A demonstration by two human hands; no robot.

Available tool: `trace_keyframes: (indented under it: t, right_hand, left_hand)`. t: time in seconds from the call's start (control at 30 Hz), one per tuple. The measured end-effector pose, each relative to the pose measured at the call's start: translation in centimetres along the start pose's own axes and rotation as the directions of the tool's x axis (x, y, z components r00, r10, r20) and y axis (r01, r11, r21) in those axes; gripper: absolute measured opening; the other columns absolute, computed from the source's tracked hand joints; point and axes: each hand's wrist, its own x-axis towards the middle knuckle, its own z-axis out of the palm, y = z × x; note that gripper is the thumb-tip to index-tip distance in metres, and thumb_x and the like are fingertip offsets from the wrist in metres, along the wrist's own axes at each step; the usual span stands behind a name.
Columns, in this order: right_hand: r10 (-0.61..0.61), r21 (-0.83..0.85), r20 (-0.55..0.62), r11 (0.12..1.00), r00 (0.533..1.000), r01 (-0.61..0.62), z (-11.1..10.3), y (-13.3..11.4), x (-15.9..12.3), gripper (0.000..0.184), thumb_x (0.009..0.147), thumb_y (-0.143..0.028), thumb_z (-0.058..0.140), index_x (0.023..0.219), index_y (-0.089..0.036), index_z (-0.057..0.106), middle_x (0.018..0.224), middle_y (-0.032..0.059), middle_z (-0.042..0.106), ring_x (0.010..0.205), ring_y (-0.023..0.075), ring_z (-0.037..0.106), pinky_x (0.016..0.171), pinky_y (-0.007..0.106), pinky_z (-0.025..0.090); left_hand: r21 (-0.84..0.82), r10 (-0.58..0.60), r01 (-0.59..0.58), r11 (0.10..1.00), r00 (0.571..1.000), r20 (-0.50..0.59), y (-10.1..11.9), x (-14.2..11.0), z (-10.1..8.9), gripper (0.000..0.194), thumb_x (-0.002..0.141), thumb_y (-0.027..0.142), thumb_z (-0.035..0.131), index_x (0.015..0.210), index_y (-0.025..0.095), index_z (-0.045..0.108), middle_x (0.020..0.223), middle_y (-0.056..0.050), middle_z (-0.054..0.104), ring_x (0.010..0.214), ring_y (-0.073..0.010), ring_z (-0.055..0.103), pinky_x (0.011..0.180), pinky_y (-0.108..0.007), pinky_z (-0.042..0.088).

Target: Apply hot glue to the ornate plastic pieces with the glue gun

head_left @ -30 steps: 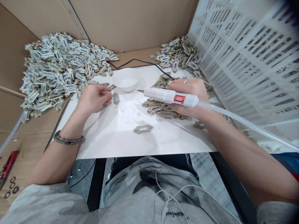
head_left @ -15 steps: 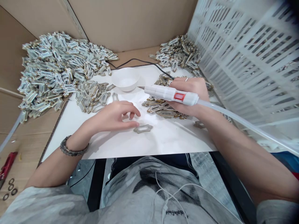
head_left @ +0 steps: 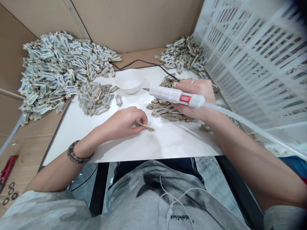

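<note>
My left hand is closed, pinching a small flat frame-shaped plate tipped on its edge just above the white board. In my right hand is a white pen-like tool with a red window, a thin dark tip pointing left and a clear hose trailing from its rear end. Beneath that hand lies a pile of patterned plates. A translucent bowl stands by the tool's tip. One loose plate lies in front of the bowl.
A large heap of plates fills the back left, with a smaller pile before it. Another heap lies at the back right beside a white slatted crate. A black cable crosses behind the bowl. A red-handled cutter lies far left.
My left hand has closed on the plate that lay flat on the board and tilted it up on edge. My right hand and the tool have barely moved.
</note>
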Motion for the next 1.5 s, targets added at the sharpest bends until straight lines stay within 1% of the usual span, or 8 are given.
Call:
trace_keyframes:
  t: [0.13, 0.23, 0.33, 0.43, 0.63, 0.87, 1.27, 1.5]
  right_hand:
    - [0.001, 0.012, 0.005, 1.0, 1.0, -0.001, -0.08, 0.0, 0.04, 0.03, 0.069, -0.024, 0.057, 0.063, -0.026, 0.028, 0.06, -0.0015, 0.038, 0.055, 0.0152, 0.037, 0.053, 0.033, 0.027]
    - [0.001, 0.026, -0.01, 1.0, 1.0, 0.0, 0.0, 0.09, 0.01, 0.032, 0.07, -0.025, 0.057, 0.062, -0.026, 0.026, 0.06, -0.0016, 0.038, 0.054, 0.0149, 0.036, 0.054, 0.032, 0.028]
    - [0.002, 0.035, -0.018, 0.999, 1.0, -0.002, 0.16, 0.22, -0.11, 0.031, 0.073, -0.029, 0.056, 0.062, -0.026, 0.027, 0.06, -0.0011, 0.038, 0.054, 0.0157, 0.037, 0.054, 0.033, 0.028]
    - [-0.031, 0.059, -0.01, 0.998, 0.999, 0.032, 0.28, 0.29, -0.18, 0.03, 0.074, -0.03, 0.055, 0.063, -0.026, 0.028, 0.06, -0.0011, 0.038, 0.054, 0.0163, 0.038, 0.054, 0.033, 0.027]
    - [-0.116, 0.108, 0.033, 0.988, 0.993, 0.112, 0.32, 0.21, -0.14, 0.023, 0.075, -0.035, 0.051, 0.062, -0.026, 0.034, 0.059, -0.0021, 0.04, 0.053, 0.0148, 0.038, 0.053, 0.031, 0.027]
    - [-0.086, 0.076, 0.162, 0.994, 0.983, 0.075, 0.08, 0.02, -0.21, 0.016, 0.077, -0.034, 0.05, 0.066, -0.026, 0.042, 0.065, -0.0003, 0.051, 0.061, 0.0176, 0.05, 0.058, 0.031, 0.035]
    - [-0.084, -0.015, 0.178, 0.996, 0.98, 0.088, -0.04, -0.29, -0.25, 0.01, 0.074, -0.03, 0.051, 0.068, -0.026, 0.044, 0.067, 0.0006, 0.052, 0.062, 0.0187, 0.052, 0.057, 0.032, 0.034]
    - [-0.08, -0.006, 0.193, 0.997, 0.978, 0.083, -0.14, -0.43, -0.16, 0.013, 0.074, -0.03, 0.051, 0.067, -0.026, 0.041, 0.066, -0.0001, 0.05, 0.062, 0.0178, 0.05, 0.057, 0.032, 0.033]
  left_hand:
    - [-0.116, -0.153, 0.137, 0.984, 0.979, -0.136, -0.14, 0.17, -0.06, 0.013, 0.082, 0.029, 0.064, 0.089, 0.018, 0.068, 0.073, 0.0, 0.065, 0.061, -0.0114, 0.055, 0.061, -0.023, 0.041]
    - [-0.295, -0.342, 0.26, 0.919, 0.899, -0.274, -0.3, 0.17, -0.15, 0.019, 0.082, 0.031, 0.066, 0.093, 0.017, 0.069, 0.077, -0.002, 0.068, 0.062, -0.0122, 0.059, 0.06, -0.024, 0.045]
    - [-0.553, -0.505, 0.315, 0.771, 0.832, -0.23, -0.5, 0.24, -0.2, 0.019, 0.08, 0.033, 0.069, 0.088, 0.016, 0.067, 0.076, -0.002, 0.067, 0.057, -0.0124, 0.062, 0.056, -0.025, 0.049]
    - [-0.718, -0.573, 0.301, 0.628, 0.803, -0.163, -0.5, 0.43, -0.18, 0.021, 0.076, 0.031, 0.074, 0.086, 0.015, 0.064, 0.074, -0.002, 0.067, 0.056, -0.0122, 0.064, 0.056, -0.025, 0.054]
    - [-0.806, -0.574, 0.238, 0.542, 0.806, -0.147, 0.1, 0.62, -0.14, 0.025, 0.073, 0.029, 0.079, 0.085, 0.014, 0.062, 0.072, -0.001, 0.065, 0.058, -0.0112, 0.064, 0.059, -0.025, 0.058]
    - [-0.825, -0.549, 0.226, 0.518, 0.827, -0.118, 0.07, 0.51, -0.04, 0.027, 0.073, 0.031, 0.079, 0.086, 0.014, 0.062, 0.072, -0.001, 0.066, 0.063, -0.013, 0.067, 0.064, -0.027, 0.061]
    - [-0.844, -0.577, 0.255, 0.473, 0.813, -0.077, 0.29, 0.65, 0.01, 0.024, 0.073, 0.028, 0.078, 0.083, 0.014, 0.061, 0.07, 0.0, 0.064, 0.059, -0.0105, 0.063, 0.062, -0.025, 0.06]
    - [-0.851, -0.593, 0.276, 0.447, 0.804, -0.051, 0.42, 0.76, 0.04, 0.029, 0.071, 0.034, 0.08, 0.079, 0.015, 0.059, 0.064, 0.001, 0.062, 0.055, -0.0108, 0.062, 0.055, -0.023, 0.058]
